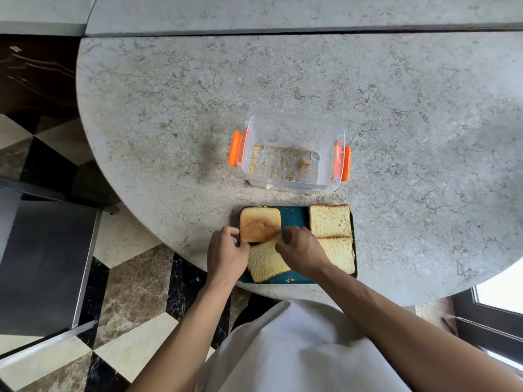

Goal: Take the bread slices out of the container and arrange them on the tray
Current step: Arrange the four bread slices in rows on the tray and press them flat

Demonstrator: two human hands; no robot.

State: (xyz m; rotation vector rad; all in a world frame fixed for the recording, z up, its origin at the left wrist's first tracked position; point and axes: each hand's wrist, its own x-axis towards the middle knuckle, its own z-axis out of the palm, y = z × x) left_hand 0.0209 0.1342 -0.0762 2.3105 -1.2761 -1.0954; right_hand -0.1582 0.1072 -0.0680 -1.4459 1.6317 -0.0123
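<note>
The near-left slice (266,264) lies skewed on the teal tray (294,217), its top edge riding up over the browned heel slice (259,224) behind it. The right hand (301,250) pinches that top edge w/ curled fingers. The left hand (226,254) is curled at the slice's left side by the tray rim; can't tell if it holds bread or rim. The far-right slice (329,220) and near-right slice (341,254) sit flat, edges touching.

Bread looks v. light, soft and floppy, and prob tears or dents if squeezed. Best held by the firmer crust edges at opposite sides w/ light pressure, and slid, not lifted by one corner.

The clear container (283,128) w/ orange clips sits just behind the tray, only crumbs (304,164) left inside. All rests on a stone counter (169,108).
</note>
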